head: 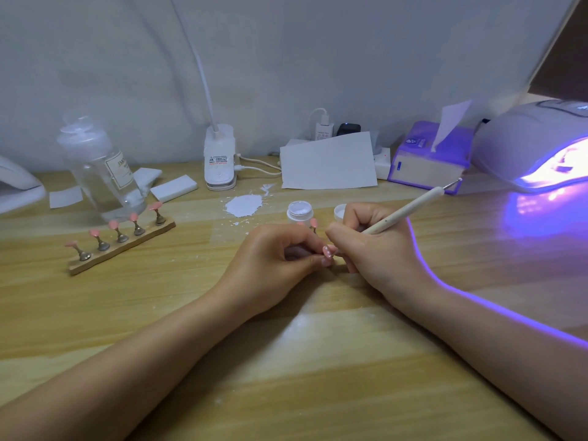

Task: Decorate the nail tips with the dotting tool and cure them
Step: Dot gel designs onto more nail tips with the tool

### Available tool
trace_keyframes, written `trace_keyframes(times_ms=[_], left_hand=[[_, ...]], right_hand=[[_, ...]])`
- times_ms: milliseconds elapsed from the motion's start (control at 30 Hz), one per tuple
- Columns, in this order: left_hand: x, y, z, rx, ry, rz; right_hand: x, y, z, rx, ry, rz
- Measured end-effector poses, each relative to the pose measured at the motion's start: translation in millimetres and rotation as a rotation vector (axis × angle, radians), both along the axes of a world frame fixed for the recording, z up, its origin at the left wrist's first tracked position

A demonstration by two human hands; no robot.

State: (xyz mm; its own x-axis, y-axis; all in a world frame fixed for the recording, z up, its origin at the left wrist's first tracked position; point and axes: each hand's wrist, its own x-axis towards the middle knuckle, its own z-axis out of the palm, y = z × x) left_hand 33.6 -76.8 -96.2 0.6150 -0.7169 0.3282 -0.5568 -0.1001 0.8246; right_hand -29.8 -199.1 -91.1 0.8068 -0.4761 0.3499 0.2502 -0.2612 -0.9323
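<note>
From the head camera: a pale wooden table [127, 313] dusted with white flecks, a grey draped backdrop [286, 58] behind. Left hand [273, 259] curls its fingers, pinching a pink nail tip [329, 251] with white dots. Right hand [375, 249] grips the dotting tool [410, 206] pen-style, working end hidden at the tip. Far right, the curing lamp [534, 144] glows violet across the wood. Left, five pink tips stand on a wooden holder [121, 246].

You get soft, dim room light – the curing lamp [537, 148] glares violet at right, edges bend, bottle [101, 167] blurred
</note>
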Motion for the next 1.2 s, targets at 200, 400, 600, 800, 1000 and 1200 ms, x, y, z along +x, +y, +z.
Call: trace_keyframes(times_ms=[200,400,600,800,1000,1200], left_hand=[[-0.1,-0.6,0.4,0.001,0.010,-0.001],[-1.5,-0.2,0.9,-0.013,0.017,0.009],[-2.1,0.6,1.1,-0.063,0.034,0.024],[-3.7,1.1,2.7,-0.098,0.073,0.011],[-2.3,1.3,1.4,-0.133,0.136,-0.020],[-1.6,1.8,0.2,-0.118,0.143,-0.023]], right_hand=[[0.5,-0.5,0.5,-0.008,0.008,0.003],[0.0,-1.4,1.1,0.110,-0.015,0.014],[1.8,-6.2,3.6,0.267,-0.081,0.018],[-1.8,-8.9,3.0,0.229,-0.112,0.133],[-5.7,-5.8,2.2,0.185,-0.090,0.232],[-4.8,-5.8,1.3,0.229,-0.097,0.227]])
